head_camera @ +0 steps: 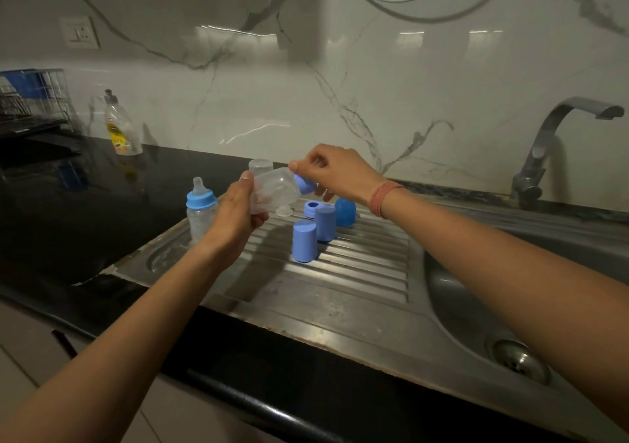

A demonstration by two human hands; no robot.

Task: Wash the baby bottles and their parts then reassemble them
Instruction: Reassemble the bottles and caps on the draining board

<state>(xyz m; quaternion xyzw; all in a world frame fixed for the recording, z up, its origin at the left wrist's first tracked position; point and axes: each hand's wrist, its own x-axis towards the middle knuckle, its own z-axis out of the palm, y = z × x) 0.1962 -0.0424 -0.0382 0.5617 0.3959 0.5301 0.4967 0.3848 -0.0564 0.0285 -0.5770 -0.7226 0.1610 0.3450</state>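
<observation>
Marble-veined wall panels (374,78) rise behind a black worktop (68,211), and a steel sink unit is let into it, with a ribbed drainboard (340,272) on the left and the basin (483,310) on the right under a bent grey tap (558,136). At the far left stands a wire dish rack (30,98), with a bottle of dish soap (121,126) near it. Over the drainboard the left hand (235,218) grips the base of a clear baby bottle (272,190), tilted with its neck toward the right. The right hand (337,173) has its fingers curled round the blue ring (304,185) at that neck; a red thread band sits on the wrist. Beside the left hand an assembled bottle (200,211) stands upright with blue collar and clear teat. Behind the held bottle an empty clear bottle (260,167) stands on the worktop. On the drainboard stand three blue caps (304,241), mouths down, close together. Just beside them lie a spare blue ring (311,208) and a clear teat (284,211).
</observation>
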